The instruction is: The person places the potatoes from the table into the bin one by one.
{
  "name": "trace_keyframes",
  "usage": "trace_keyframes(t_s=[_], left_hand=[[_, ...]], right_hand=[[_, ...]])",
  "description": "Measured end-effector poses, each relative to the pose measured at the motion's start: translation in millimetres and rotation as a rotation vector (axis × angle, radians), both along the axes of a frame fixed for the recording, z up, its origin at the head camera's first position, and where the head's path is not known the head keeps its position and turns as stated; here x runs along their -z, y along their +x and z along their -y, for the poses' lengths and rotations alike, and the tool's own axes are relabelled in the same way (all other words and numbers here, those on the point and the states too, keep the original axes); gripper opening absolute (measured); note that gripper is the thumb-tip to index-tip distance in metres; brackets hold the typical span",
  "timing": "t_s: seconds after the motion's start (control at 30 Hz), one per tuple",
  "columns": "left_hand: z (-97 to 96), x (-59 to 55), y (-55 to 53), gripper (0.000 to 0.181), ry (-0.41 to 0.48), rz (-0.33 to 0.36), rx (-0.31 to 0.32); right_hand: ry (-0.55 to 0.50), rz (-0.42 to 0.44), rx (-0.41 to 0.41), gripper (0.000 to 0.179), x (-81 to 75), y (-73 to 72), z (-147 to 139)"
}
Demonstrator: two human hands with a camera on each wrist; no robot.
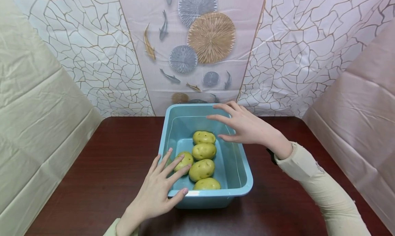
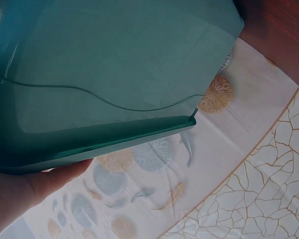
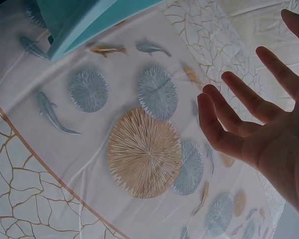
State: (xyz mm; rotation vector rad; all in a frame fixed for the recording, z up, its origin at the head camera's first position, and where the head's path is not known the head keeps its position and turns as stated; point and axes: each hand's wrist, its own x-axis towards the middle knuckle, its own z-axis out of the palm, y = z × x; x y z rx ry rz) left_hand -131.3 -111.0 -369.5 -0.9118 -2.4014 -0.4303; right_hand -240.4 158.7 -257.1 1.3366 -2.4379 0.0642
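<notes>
A light blue plastic tub (image 1: 228, 181) holds several yellow-green potatoes (image 1: 204, 151). Over its near left corner, my left hand (image 1: 155, 189) spreads its fingers, with the fingertips overlapping the leftmost potato (image 1: 184, 163) in the head view; whether they touch it I cannot tell. In the left wrist view only part of that hand (image 2: 15, 199) shows, beside the tub's rim (image 2: 104, 149). Above the far right side of the tub, my right hand (image 1: 243, 123) has loosely bent, parted fingers and holds nothing. The right wrist view shows its fingers (image 3: 254, 102) apart from the tub (image 3: 94, 25).
The tub stands on a dark red-brown table (image 1: 123, 160). Behind the table hangs a patterned cloth (image 1: 197, 75) with fish and round motifs. Beige cloth walls (image 1: 40, 126) slope along the left and right sides.
</notes>
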Motion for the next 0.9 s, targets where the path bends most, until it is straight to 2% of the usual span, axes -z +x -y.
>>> trace_keyframes(t_s=[0.23,0.5,0.9], left_hand=[[0.3,-0.2,-0.2,0.047,-0.005,0.003,-0.005],[0.4,0.5,-0.4,0.048,0.000,0.002,-0.006],[0.8,1.9,0.2,0.046,0.004,-0.005,-0.004]], right_hand=[[-0.009,-0.024,-0.030,0.054,2.6,2.5,-1.6],[-0.010,-0.022,-0.015,0.049,7.3,7.9,-3.9],[-0.087,-0.052,-0.041,0.044,21.5,13.8,-13.5]])
